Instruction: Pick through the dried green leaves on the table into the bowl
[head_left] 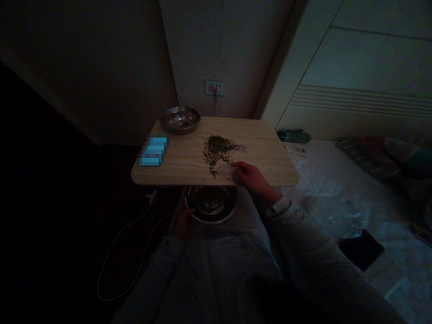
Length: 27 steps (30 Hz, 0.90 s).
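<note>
My left hand (184, 223) grips the rim of a metal bowl (232, 208) held over my lap, just below the table's front edge. Small dark grains lie in the bottom of this bowl. My right hand (249, 176) is closed on a thin pale sheet (225, 171), whose exact kind I cannot make out. The sheet rests low over the wooden table (182, 168), touching the near side of a spread pile of small dark green grains (218, 146). A few grains are scattered near the front edge.
A second metal bowl (181, 120) stands at the table's back left, with something small and dark inside. Near the left edge lies a blurred lit phone-like screen (154, 150). To the right are a bed (317, 180), a green bottle (295, 136) and a remote control (296, 150). A white cable (101, 274) loops at lower left.
</note>
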Each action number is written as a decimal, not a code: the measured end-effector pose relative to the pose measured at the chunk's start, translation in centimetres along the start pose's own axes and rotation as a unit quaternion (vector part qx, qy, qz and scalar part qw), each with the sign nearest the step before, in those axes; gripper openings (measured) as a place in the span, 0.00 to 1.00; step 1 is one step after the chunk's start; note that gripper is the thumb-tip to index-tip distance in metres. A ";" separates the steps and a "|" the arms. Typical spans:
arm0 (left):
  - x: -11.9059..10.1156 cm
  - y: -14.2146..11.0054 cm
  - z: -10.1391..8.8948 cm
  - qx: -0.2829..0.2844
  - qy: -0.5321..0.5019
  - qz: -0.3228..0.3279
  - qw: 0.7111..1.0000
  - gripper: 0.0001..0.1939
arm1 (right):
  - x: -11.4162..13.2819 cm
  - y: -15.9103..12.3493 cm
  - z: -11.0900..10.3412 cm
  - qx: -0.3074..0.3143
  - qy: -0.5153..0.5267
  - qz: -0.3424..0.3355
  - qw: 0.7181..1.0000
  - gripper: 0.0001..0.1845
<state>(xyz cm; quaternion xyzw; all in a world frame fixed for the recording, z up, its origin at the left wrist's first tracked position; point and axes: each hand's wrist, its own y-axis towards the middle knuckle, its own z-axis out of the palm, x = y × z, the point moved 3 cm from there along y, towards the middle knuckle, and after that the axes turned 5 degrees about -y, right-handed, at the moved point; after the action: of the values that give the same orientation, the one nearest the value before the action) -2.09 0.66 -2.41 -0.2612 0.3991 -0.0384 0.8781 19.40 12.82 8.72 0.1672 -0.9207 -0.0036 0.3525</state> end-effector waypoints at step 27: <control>-0.1 -0.2 0.2 -0.016 -0.005 -0.009 1.000 0.26 | 0.6 -0.1 0.1 0.029 -0.003 -0.028 0.999 0.15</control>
<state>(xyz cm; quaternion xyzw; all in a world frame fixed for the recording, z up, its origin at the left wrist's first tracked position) -2.00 0.60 -2.11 -0.2788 0.3927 -0.0392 0.8755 18.95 12.54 8.98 0.2034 -0.9163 0.0128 0.3448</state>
